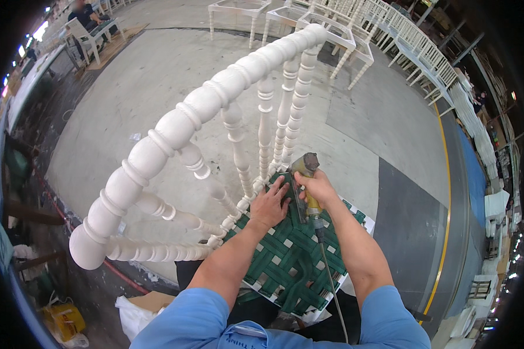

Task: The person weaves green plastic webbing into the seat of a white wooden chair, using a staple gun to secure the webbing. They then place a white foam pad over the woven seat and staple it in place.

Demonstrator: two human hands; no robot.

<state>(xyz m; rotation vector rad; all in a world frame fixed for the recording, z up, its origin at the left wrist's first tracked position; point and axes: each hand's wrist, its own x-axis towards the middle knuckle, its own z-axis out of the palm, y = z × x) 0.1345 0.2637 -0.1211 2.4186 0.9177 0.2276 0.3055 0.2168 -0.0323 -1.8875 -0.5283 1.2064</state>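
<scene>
A white wooden chair frame with bead-turned spindles stands before me; its thick top rail (206, 103) crosses from lower left to upper right. Its seat is woven from dark green webbing straps (272, 256), with small pale gaps in the weave. My left hand (269, 209) lies flat on the webbing by the row of spindles, fingers spread and holding nothing. Wrapped around a yellow-and-dark pneumatic staple gun (312, 203), my right hand (317, 187) keeps it at the seat's back corner. From the gun's handle an air hose (330, 273) runs down toward me. The gun's nose tip is hard to make out.
Other white chair frames (285, 13) stand at the back, with a long row (413, 43) on the right. A person (86, 14) sits at the far left near a white chair. A yellow object (64, 320) and an open carton (151, 301) lie at lower left.
</scene>
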